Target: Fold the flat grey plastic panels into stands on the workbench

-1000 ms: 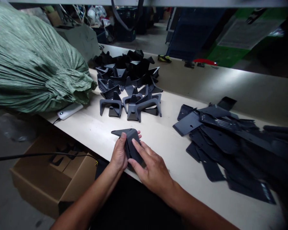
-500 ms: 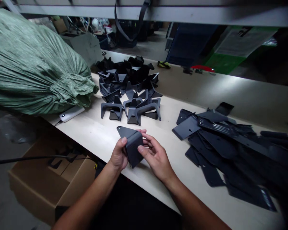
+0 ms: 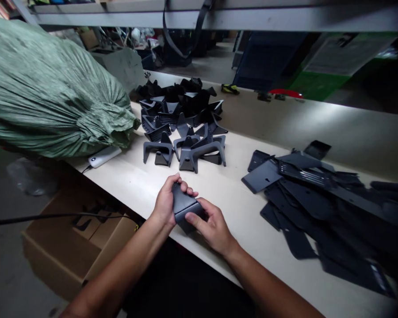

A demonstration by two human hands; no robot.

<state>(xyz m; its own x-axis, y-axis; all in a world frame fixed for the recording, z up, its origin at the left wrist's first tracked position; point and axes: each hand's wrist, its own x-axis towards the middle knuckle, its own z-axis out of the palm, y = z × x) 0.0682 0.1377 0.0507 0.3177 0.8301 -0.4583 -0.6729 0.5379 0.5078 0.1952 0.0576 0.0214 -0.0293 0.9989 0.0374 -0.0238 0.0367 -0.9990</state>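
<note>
At the desk's near edge we see a dark grey folded plastic piece (image 3: pixel 183 207) clasped between both hands; left hand (image 3: pixel 166 204) curls over its far end; right hand (image 3: pixel 211 225) pinches its near side.

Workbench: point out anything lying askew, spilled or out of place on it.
The flat dark plastic plates lie in a loose overlapping sprawl at the right, some near the pale workbench's front edge. The white flat device sits half under the green woven sack. Both hands grip one dark folded plastic piece; nothing looks broken.
</note>
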